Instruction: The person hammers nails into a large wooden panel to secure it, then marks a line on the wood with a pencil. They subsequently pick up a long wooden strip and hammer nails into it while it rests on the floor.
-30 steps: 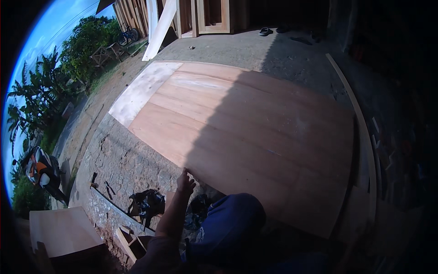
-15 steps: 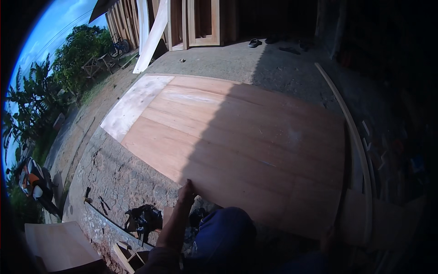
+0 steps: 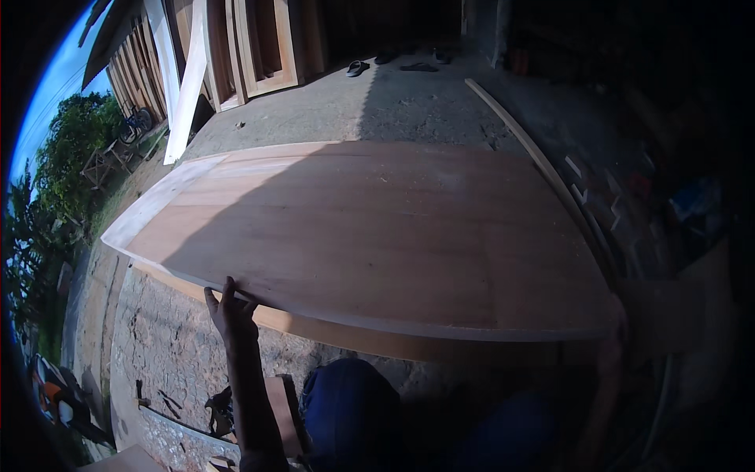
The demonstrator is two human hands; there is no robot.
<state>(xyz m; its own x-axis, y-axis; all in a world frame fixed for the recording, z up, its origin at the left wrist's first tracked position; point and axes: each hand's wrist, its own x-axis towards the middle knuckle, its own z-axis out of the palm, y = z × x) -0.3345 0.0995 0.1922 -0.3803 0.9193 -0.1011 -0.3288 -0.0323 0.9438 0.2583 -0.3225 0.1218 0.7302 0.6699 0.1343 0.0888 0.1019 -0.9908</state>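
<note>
Your two hands are well apart, both at the near side of a large plywood panel (image 3: 377, 236) that spreads out in front of you over the rough concrete ground (image 3: 177, 338). Your left hand (image 3: 231, 311) touches the panel's near edge left of its middle, one fingertip over the top face and the other fingers spread lower down; you cannot tell from this view how firmly it grips. Your right hand (image 3: 612, 340) is at the near right corner, so deep in shadow that its grip cannot be told either.

Under the near edge you see a paler wooden band (image 3: 354, 334) running alongside; whether it is joined to the panel is unclear. Shade covers most of the top face, while the far left end lies in sunlight.

Just below the panel is your knee in blue cloth (image 3: 350, 405), with a wood block (image 3: 285, 409) and a black plastic bag (image 3: 220, 413) left of it. Beyond the right end lies a long wooden strip (image 3: 519, 130). Past the far edge sit dark sandals (image 3: 358, 68), and pale boards (image 3: 186, 90) lean beside wooden frames (image 3: 292, 39).
</note>
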